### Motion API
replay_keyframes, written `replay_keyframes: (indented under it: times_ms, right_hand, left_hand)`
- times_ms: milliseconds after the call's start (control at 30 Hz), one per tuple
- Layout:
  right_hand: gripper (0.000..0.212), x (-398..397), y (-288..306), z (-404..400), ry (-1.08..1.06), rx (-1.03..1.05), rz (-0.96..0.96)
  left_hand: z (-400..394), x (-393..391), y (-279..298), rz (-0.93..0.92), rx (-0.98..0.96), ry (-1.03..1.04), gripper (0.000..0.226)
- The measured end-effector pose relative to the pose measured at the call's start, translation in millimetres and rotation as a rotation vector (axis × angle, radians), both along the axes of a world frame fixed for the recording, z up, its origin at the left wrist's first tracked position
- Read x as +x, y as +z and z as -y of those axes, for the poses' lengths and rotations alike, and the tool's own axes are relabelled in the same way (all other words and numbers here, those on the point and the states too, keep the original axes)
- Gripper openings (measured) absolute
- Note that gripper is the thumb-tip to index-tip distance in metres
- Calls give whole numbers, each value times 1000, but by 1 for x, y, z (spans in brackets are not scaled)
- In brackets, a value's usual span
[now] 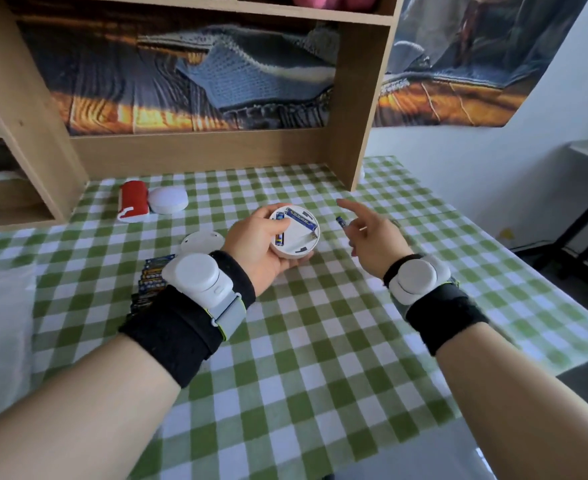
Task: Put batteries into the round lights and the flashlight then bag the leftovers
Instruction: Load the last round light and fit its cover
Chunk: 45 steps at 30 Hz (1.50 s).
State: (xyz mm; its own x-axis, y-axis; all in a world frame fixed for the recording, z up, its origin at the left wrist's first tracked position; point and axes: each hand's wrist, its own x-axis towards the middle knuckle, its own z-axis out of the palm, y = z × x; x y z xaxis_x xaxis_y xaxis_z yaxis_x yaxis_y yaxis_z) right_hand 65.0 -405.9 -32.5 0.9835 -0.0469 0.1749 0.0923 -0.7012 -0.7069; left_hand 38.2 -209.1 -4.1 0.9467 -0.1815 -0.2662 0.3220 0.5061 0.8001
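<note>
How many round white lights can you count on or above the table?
3: one open light held in the left hand, one closed light beside the red flashlight, one light partly hidden behind the left wrist.

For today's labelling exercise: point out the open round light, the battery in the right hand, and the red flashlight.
open round light (301,237): head view, on its white back.
battery (341,222): head view, on its blue tip.
red flashlight (134,199): head view, on its red body.

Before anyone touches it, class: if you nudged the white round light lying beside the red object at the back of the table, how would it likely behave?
The white round light sits low and flat on the checked tablecloth, so it would probably slide rather than tip or roll. Its plastic shell looks rigid. It touches the red object, so a leftward push would likely shift both.
</note>
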Motion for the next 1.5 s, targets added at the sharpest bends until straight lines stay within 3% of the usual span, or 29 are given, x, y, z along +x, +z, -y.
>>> replay_keyframes:
  times_ms: [133,300,467,600,867,1000,1200,1500]
  right_hand:
    - [39,-14,14,-44,159,217,64]
    - [18,-29,25,-94,223,608,85]
    - [9,-40,27,-142,320,741,50]
    - [6,-46,14,-171,392,735,27]
    - [4,-53,-10,-184,406,784,-52]
    - [7,-55,-9,-185,404,719,-69]
    - [14,-59,-10,-186,403,608,-39]
    - [25,-62,-10,-192,417,446,56]
  left_hand:
    - [-39,-10,6,18,-40,31,34]
    - [-80,-25,2,39,-64,85,45]
    - [-119,-45,-7,89,-100,149,38]
    - [-140,-56,-17,109,-96,231,33]
    - [-155,-52,-35,199,-24,287,50]
    - [-150,-48,-38,259,20,347,54]
    - [-150,-47,-45,294,140,402,41]
    - [-148,-46,-50,374,234,398,53]
